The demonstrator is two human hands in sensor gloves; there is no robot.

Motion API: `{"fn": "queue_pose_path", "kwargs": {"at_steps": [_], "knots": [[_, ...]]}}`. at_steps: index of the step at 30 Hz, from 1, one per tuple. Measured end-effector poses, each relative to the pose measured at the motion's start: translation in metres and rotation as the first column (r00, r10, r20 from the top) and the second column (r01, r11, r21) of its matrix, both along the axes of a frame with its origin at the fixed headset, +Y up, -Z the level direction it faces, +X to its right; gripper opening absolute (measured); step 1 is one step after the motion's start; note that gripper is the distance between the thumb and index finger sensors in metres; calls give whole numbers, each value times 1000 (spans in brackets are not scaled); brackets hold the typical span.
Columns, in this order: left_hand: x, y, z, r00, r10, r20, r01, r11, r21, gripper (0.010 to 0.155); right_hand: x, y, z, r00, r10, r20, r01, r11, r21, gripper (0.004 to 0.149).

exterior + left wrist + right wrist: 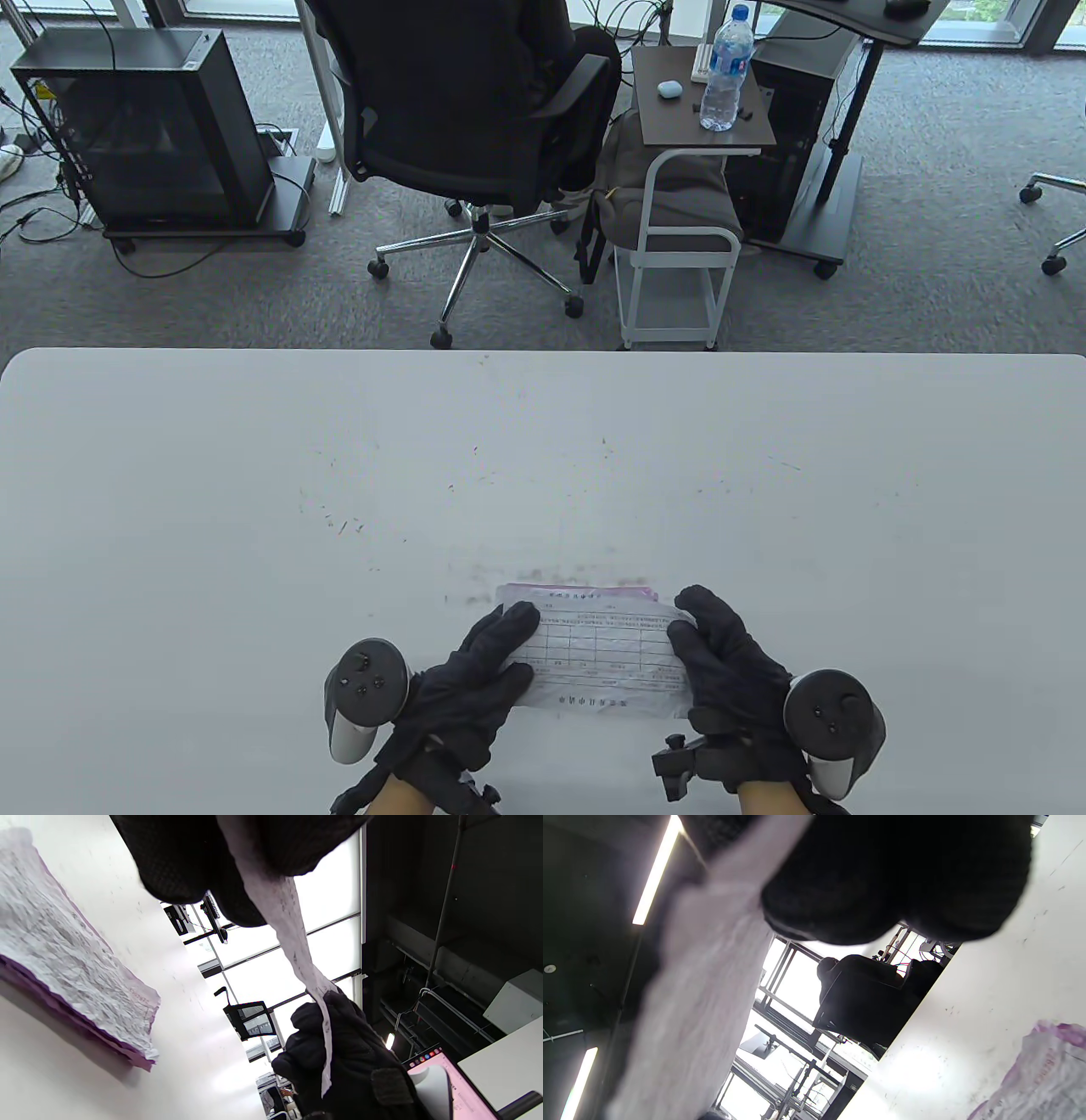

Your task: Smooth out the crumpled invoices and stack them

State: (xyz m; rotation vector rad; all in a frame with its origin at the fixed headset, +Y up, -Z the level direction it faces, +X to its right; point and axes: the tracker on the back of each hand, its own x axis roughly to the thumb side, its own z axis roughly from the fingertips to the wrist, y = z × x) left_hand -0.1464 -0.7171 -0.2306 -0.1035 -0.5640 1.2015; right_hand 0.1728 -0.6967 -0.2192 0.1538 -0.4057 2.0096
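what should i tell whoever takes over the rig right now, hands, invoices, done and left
Left hand: grips the left end of one invoice.
Right hand: grips the right end of the same invoice; the left wrist view shows it stretched between both grips, off the table.
Stack: flattened, still wrinkled invoices with purple edges lie on the table, just beyond the held sheet.
Done: a stack exists.
Left: lay this sheet on the stack. No other loose invoices are in view.
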Motion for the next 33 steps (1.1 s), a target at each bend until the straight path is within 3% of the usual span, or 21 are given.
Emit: {"fn": "queue_pose_path", "kwargs": {"at_steps": [3,7,12,16,21,27,30,33], "knots": [[3,5,1,989,-138,-46,142,987,80,54,-3,2,-2,998,40,-39,-43,997,-58,52],[8,16,-2,948,-294,-126,308,945,114,52,-8,9,-7,989,126,-72,-135,981,-137,58],[14,19,-16,905,-407,-124,417,906,75,56,-18,19,-24,936,349,-53,-353,921,-164,61],[17,8,-31,896,-423,-138,431,902,31,56,-26,17,-45,874,484,-43,-483,855,-192,62],[23,-11,-50,859,-500,-109,498,866,-47,60,-33,-3,-69,836,546,-55,-539,799,-266,62],[28,-30,-68,775,-625,-89,618,780,-100,62,-46,-35,-92,779,617,-111,-613,712,-344,62],[32,-37,-72,703,-708,-66,699,705,-125,64,-51,-50,-99,749,647,-143,-646,666,-372,62],[35,-43,-75,678,-733,-56,720,678,-147,64,-56,-60,-102,719,677,-155,-676,630,-383,62]]}}
